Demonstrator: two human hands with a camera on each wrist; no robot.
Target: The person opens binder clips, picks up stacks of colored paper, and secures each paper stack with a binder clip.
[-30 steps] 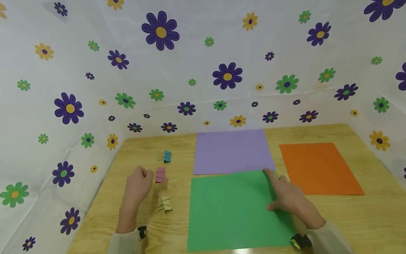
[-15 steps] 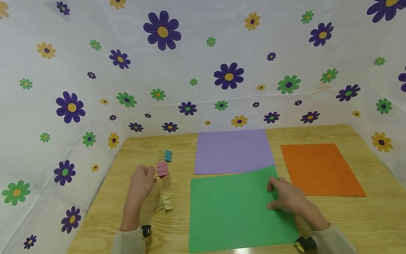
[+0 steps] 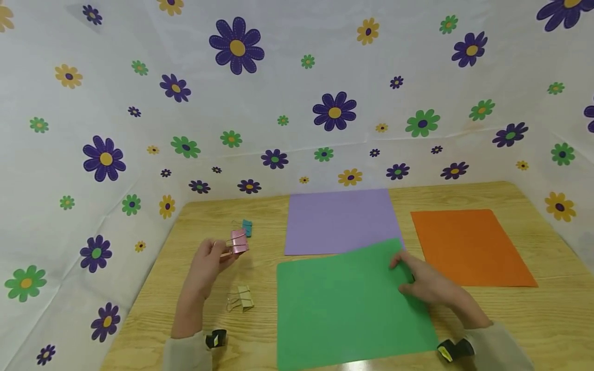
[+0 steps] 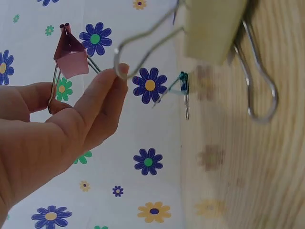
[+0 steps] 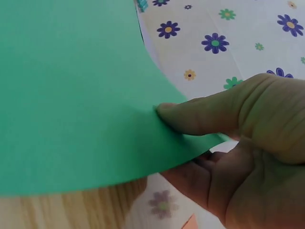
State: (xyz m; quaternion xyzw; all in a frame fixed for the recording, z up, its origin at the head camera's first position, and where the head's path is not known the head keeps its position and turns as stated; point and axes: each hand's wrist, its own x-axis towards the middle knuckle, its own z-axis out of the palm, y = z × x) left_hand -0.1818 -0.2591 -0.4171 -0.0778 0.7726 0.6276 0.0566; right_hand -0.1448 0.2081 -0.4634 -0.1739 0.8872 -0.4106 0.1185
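Note:
My left hand [image 3: 211, 263] holds a pink binder clip [image 3: 239, 241] by its wire handles, raised over the left of the table. In the left wrist view the pink binder clip [image 4: 71, 59] stands between thumb and fingers, its wires spread toward them. On the right, a green sheet of paper [image 3: 348, 309] has its far right corner lifted. My right hand [image 3: 429, 281] pinches that side of it. The right wrist view has the green sheet [image 5: 86, 105] bending between the digits of the right hand [image 5: 257, 129], with some fingers hidden underneath.
A blue binder clip [image 3: 247, 227] lies just behind the pink one, and a yellow binder clip [image 3: 246, 298] nearer the front. Beyond the green sheet lies a purple sheet [image 3: 341, 221], with an orange sheet [image 3: 471, 247] to the right. A flowered white cloth [image 3: 287, 82] walls the wooden table [image 3: 223, 206].
The left hand has raised the pink binder clip off the table and turned it. The green sheet's far right corner has come up, and the right hand has moved slightly right.

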